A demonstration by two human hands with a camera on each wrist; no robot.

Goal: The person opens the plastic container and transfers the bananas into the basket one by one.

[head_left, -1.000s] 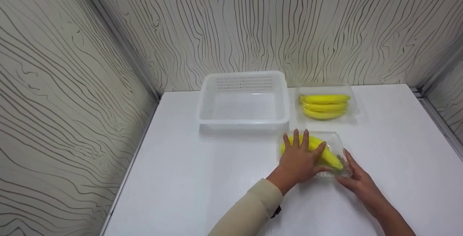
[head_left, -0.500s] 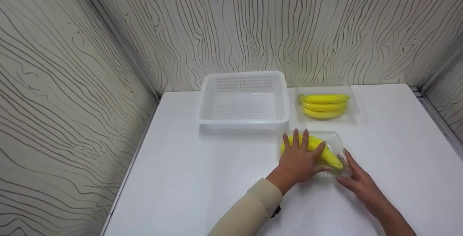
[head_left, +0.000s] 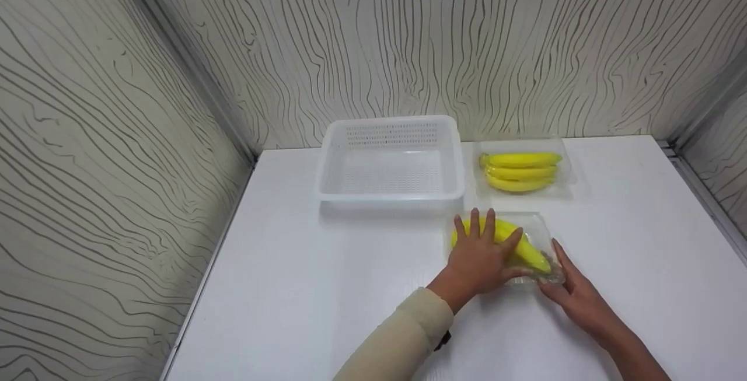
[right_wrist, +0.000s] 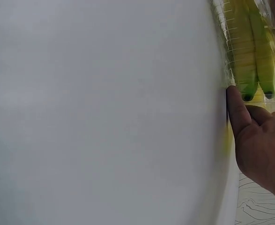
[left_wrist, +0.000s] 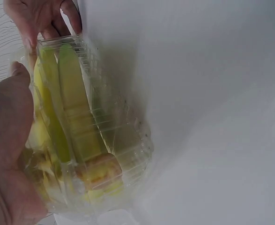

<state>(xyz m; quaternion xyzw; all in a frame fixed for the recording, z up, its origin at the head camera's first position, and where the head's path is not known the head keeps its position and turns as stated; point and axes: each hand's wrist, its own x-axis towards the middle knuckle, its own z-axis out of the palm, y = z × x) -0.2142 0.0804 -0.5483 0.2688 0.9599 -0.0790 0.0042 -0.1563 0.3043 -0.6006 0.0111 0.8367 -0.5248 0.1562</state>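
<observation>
A clear plastic clamshell box of bananas lies on the white table in the head view. Spread across its top, the fingers of my left hand press the lid and cover part of the fruit. My right hand holds the box's right end, thumb on the near side and fingers along the end. Through the ribbed side of the box, the left wrist view shows bananas lengthwise, with the right hand at the far end. Dark banana tips show beside the right thumb in the right wrist view.
A white perforated plastic basket stands at the back, left of a second clear box with several bananas in it. Wood-grain panels wall the table at the back and sides.
</observation>
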